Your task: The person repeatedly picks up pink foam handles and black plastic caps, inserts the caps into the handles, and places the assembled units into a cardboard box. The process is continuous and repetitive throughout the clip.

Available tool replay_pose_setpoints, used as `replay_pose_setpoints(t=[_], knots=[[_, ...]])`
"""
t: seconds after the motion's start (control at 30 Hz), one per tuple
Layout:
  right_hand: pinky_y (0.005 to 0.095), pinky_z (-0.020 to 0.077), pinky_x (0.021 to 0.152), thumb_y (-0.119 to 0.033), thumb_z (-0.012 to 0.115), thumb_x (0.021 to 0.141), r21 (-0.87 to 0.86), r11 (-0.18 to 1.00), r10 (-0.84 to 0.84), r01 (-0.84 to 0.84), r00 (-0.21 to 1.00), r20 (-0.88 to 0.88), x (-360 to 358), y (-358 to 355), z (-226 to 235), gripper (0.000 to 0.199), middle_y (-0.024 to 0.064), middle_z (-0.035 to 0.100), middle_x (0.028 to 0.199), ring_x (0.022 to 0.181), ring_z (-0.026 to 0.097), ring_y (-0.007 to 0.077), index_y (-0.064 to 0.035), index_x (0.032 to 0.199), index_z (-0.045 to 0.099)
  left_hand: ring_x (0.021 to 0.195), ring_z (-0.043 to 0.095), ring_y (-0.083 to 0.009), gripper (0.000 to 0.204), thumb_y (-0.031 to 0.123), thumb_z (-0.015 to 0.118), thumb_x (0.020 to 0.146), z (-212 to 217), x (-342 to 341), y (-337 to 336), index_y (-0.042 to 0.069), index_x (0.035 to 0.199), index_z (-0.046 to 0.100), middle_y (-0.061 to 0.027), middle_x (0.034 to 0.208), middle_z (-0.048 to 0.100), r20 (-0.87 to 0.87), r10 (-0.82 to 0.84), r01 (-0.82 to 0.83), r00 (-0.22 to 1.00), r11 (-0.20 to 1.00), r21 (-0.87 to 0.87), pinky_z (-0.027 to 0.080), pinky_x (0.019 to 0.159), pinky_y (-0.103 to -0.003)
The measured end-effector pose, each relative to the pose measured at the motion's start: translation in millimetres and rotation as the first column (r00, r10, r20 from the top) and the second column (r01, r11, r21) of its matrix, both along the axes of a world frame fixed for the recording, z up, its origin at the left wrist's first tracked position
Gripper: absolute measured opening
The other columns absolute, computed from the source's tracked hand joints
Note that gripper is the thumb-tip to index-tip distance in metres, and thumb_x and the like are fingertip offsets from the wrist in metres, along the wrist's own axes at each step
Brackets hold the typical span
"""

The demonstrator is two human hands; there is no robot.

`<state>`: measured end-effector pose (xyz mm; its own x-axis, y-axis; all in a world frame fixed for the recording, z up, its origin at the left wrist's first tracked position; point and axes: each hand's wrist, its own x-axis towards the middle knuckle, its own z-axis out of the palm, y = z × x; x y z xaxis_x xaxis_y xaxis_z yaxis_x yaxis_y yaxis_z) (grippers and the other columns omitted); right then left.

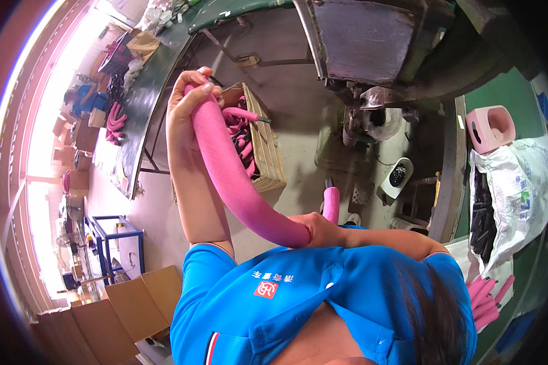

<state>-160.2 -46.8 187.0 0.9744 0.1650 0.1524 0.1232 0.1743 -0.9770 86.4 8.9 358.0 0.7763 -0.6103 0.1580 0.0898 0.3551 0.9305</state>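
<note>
A thick, curved bar in a pink foam sleeve (237, 176) runs slantwise in front of my chest. My left hand (195, 97) is closed round its upper end, fingers wrapped over the top. Close to my chest my right hand (319, 231) grips its lower end. Just beyond the right hand a shorter pink piece with a dark tip (330, 204) stands up. Another dark-tipped pink piece (242, 113) juts out past the left hand. Whether these two pieces belong to the held bar I cannot tell.
Beyond the bar stands a crate (271, 161) of pink pieces. A heavy machine (368, 42) rises ahead. On the right bench lie a pink plastic shell (492, 129) and a white sack (517, 194) of black parts. A green table (155, 85) extends left, near cardboard boxes (109, 316).
</note>
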Motion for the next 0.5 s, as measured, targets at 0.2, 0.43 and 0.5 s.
replay_pose_setpoints(t=[0.2, 0.43, 0.5], knots=[[0.0335, 0.0478, 0.066, -0.024, 0.075, 0.069, -0.084, 0.996, 0.016, -0.02, 0.999, -0.042, -12, -2, 10, 0.029, 0.0138, 0.064, 0.077, 0.075, 0.065, 0.027, -0.0053, 0.084, 0.059, 0.068, 0.05, -0.0151, 0.029, 0.0, 0.061, 0.065, 6, -54, 21, 0.008, 0.087, 0.044, -0.0196, 0.119, 0.05, 0.022, -0.063, 0.064, 0.998, 0.997, -0.031, 0.043, 0.06, -0.027], [0.0338, 0.0487, 0.066, -0.026, 0.076, 0.068, -0.075, 0.996, -0.044, 0.038, 0.996, -0.076, -19, -10, 0, 0.03, 0.0139, 0.065, 0.078, 0.078, 0.066, 0.0273, -0.0067, 0.084, 0.06, 0.069, 0.061, -0.0222, 0.03, -0.007, 0.063, 0.064, -3, -107, 27, 0.007, 0.08, 0.042, -0.0188, 0.099, 0.048, 0.197, -0.252, 0.288, 0.948, 0.94, -0.183, 0.054, 0.067, -0.035], [0.0339, 0.0484, 0.067, -0.025, 0.075, 0.069, -0.116, 0.992, -0.056, 0.049, 0.997, -0.058, -20, -12, -2, 0.029, 0.0137, 0.065, 0.079, 0.079, 0.066, 0.0272, -0.0064, 0.085, 0.059, 0.07, 0.062, -0.0266, 0.036, -0.009, 0.067, 0.063, -11, -115, 34, 0.008, 0.082, 0.041, -0.0202, 0.104, 0.045, 0.206, -0.333, 0.377, 0.92, 0.896, -0.235, 0.055, 0.062, -0.037]])
